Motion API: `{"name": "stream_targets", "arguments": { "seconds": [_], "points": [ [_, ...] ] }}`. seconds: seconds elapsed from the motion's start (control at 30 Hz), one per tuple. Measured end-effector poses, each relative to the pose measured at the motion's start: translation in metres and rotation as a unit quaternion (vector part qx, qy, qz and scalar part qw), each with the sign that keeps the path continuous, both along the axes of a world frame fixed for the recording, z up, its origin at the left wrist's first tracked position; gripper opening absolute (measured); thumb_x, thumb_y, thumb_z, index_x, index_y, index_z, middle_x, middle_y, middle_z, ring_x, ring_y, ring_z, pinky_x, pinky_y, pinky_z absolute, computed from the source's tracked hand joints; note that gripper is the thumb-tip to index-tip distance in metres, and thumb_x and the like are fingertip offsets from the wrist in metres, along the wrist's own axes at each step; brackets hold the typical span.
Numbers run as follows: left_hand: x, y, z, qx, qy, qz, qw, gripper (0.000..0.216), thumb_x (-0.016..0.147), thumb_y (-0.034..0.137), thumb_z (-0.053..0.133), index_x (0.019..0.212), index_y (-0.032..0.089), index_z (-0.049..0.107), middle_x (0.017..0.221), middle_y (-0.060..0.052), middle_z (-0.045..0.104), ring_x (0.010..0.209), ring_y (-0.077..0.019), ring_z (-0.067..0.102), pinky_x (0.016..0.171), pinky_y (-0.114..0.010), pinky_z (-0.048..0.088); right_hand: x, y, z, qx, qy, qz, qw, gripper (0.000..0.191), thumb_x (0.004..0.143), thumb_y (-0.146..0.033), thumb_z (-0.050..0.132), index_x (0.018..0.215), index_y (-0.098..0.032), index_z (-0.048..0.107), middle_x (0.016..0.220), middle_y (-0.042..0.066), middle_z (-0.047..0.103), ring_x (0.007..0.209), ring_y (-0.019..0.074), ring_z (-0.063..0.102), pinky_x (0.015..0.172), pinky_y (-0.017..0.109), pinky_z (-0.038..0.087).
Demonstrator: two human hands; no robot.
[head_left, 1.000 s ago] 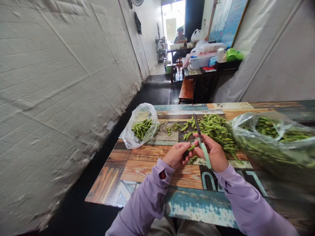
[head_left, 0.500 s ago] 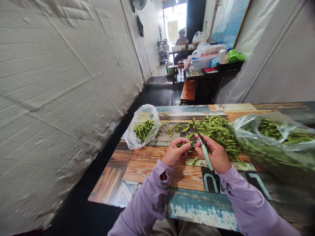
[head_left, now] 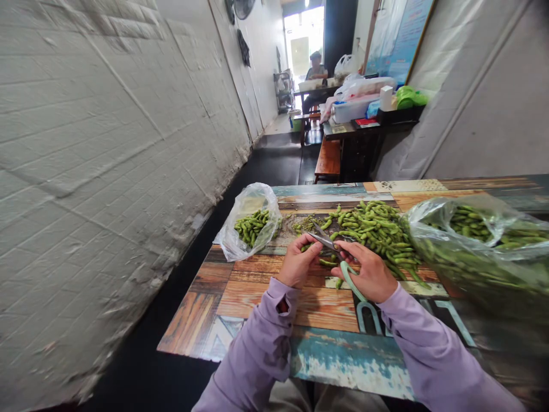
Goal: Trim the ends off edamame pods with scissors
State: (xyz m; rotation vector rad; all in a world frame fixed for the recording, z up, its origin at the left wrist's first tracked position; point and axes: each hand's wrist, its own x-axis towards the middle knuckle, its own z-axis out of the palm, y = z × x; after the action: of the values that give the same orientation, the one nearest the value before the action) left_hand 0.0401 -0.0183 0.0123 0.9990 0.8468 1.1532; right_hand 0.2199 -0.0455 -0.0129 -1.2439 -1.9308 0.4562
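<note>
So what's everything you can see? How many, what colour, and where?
Patchwork table: one, multicoloured, in front
Bean pods: too many to count, green, heaped and bagged
Plastic pod bags: two, clear, left and right
Scissors: one, pale-green handles, above table
Bench: one, reddish-brown, beyond table
Cluttered table: one, dark, behind
Fan: one, dark, top
Other person: one, greyish top, far end
Sleeves: two, lilac, person's arms
Left hand: one, bare, by scissor blades
Right hand: one, bare, gripping scissors
</note>
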Motion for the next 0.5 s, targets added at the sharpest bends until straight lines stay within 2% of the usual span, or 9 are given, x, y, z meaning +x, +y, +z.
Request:
{"name": "stream_targets", "arguments": {
  "seconds": [0.17,0.33,0.5],
  "points": [
    [-0.0003,0.0004,-0.0014,-0.008,0.002,0.014,1.000,0.029,0.063,0.035,0.076,0.080,0.015,0.063,0.059,0.004,0.052,0.049,-0.0043,0.040,0.045,-0.016,0.031,0.0010,-0.0002,0.0019,0.017,-0.007,0.018,1.000,0.053,0.072,-0.037,0.067,0.122,-0.024,0.053,0.101,0.006,0.062,0.084,0.0203,0.060,0.078,0.036,0.051],
    [-0.0015,0.0006,-0.0016,-0.006,0.010,0.014,1.000,0.027,0.063,0.036,0.075,0.078,0.016,0.064,0.060,0.003,0.055,0.054,-0.0072,0.047,0.049,-0.017,0.035,0.0013,-0.0004,0.0018,0.013,-0.014,0.024,1.000,0.052,0.074,-0.040,0.066,0.121,-0.023,0.053,0.093,0.005,0.062,0.081,0.0196,0.059,0.075,0.034,0.050],
    [-0.0039,0.0016,-0.0003,0.004,0.040,0.020,0.999,0.025,0.064,0.036,0.074,0.076,0.017,0.064,0.064,0.000,0.059,0.060,-0.0105,0.051,0.053,-0.019,0.037,0.0028,0.0002,0.0005,0.009,-0.028,0.028,0.999,0.049,0.075,-0.041,0.065,0.120,-0.023,0.054,0.093,0.005,0.061,0.079,0.0188,0.058,0.074,0.034,0.050]
  ]
}}
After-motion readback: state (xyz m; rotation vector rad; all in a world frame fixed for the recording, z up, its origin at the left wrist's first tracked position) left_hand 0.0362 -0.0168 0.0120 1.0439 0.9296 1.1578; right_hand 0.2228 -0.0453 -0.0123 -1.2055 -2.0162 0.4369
